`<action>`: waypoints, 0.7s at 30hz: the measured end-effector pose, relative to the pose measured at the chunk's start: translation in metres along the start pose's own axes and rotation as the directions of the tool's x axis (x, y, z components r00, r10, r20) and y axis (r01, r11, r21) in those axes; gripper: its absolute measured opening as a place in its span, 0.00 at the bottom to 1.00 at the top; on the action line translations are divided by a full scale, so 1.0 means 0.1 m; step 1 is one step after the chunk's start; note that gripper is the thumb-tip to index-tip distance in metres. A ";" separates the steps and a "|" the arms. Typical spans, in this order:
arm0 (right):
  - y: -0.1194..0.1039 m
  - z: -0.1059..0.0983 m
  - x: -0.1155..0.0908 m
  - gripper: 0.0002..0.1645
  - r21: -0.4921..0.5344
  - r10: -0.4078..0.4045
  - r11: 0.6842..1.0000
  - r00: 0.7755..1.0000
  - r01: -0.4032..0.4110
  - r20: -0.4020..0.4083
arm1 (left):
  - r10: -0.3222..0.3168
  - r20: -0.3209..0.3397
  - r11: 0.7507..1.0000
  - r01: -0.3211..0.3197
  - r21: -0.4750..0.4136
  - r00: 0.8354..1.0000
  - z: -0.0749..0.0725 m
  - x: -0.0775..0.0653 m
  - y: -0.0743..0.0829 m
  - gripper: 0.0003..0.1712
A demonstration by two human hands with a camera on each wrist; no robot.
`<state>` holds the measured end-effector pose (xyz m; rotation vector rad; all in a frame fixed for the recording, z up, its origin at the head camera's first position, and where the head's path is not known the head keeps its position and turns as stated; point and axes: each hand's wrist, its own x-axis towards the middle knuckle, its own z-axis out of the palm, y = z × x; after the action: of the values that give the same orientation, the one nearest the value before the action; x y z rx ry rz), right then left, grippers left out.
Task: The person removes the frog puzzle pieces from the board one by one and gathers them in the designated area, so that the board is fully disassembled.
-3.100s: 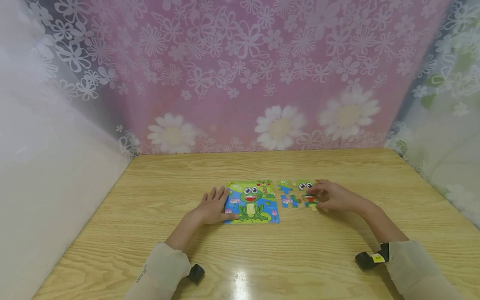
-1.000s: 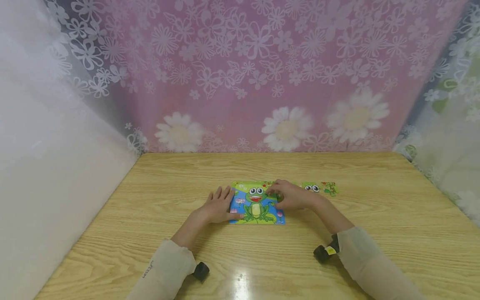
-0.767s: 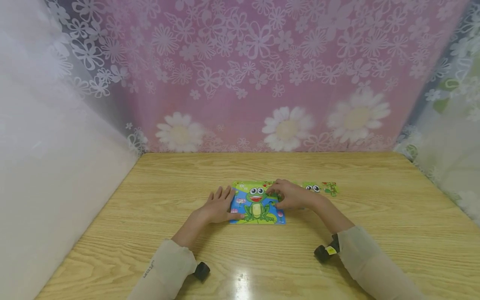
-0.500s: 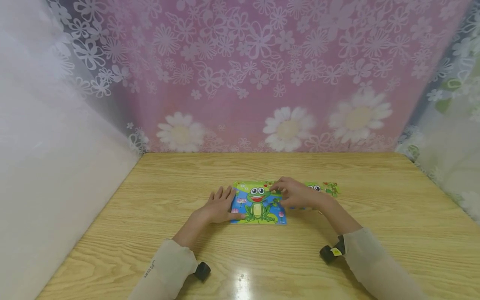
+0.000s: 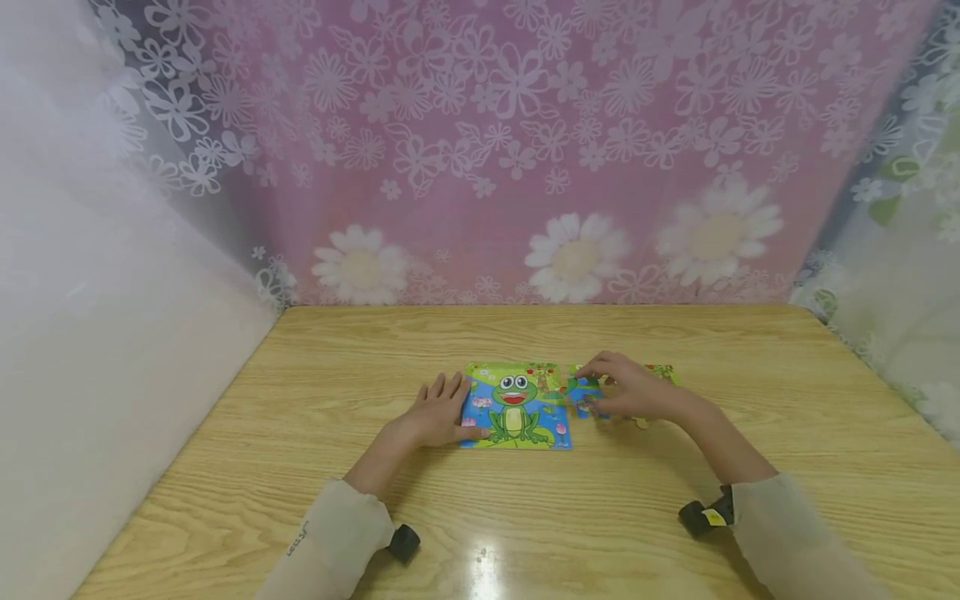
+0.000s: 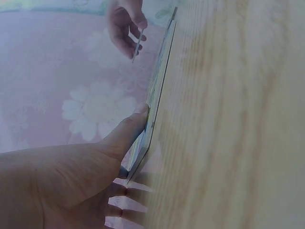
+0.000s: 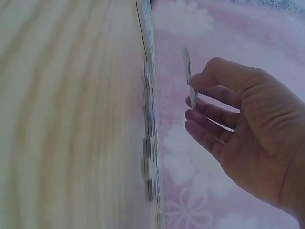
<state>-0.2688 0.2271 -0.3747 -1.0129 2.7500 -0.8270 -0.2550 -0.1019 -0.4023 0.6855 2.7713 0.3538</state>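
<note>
A square frog picture (image 5: 512, 421) lies flat on the wooden table, its right edge beside a group of puzzle pieces. My left hand (image 5: 431, 414) rests at its left edge with fingers spread and straight; in the left wrist view the thumb (image 6: 128, 131) presses on its top face. To its right, my right hand (image 5: 633, 390) hovers over the pieces. Its thumb and fingertips pinch a thin puzzle piece (image 7: 186, 62), seen edge-on and raised off the table in the right wrist view. My right hand and forearm hide some of the loose pieces.
Under and beyond the right hand lie several loose puzzle pieces, including a green one with red spots (image 5: 663, 372). The wooden table (image 5: 360, 342) ends at a pink flowered curtain (image 5: 457, 167). White cloth walls (image 5: 97, 333) stand at both sides.
From over the frog picture's right edge, my right hand has drawn back to the right with the puzzle piece pinched, now above the loose pieces. My left hand has stayed at the left edge.
</note>
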 end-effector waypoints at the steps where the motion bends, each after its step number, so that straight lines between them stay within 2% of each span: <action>1: 0.01 -0.02 -0.03 0.24 -0.003 -0.007 1.000 1.000 0.007 -0.007 | 0.000 -0.001 1.000 0.000 -0.001 1.000 0.00 0.00 0.00 0.54; 6: 0.09 -0.09 -0.17 0.24 -0.029 -0.024 0.999 0.999 0.023 -0.045 | -0.002 -0.005 1.000 0.002 -0.001 1.000 0.01 0.01 -0.01 0.55; 13: 0.19 -0.16 -0.34 0.23 -0.064 0.014 0.998 0.996 -0.020 -0.092 | -0.006 -0.004 1.000 0.006 -0.005 1.000 0.02 0.02 -0.01 0.55; 21: 0.31 -0.26 -0.52 0.22 -0.046 0.048 0.998 0.992 -0.053 -0.115 | -0.002 -0.003 1.000 0.002 0.005 1.000 0.03 0.04 -0.03 0.55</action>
<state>-0.2530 0.2913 -0.3734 -0.9278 2.8914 -0.8389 -0.2583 -0.1020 -0.4068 0.6845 2.7760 0.3485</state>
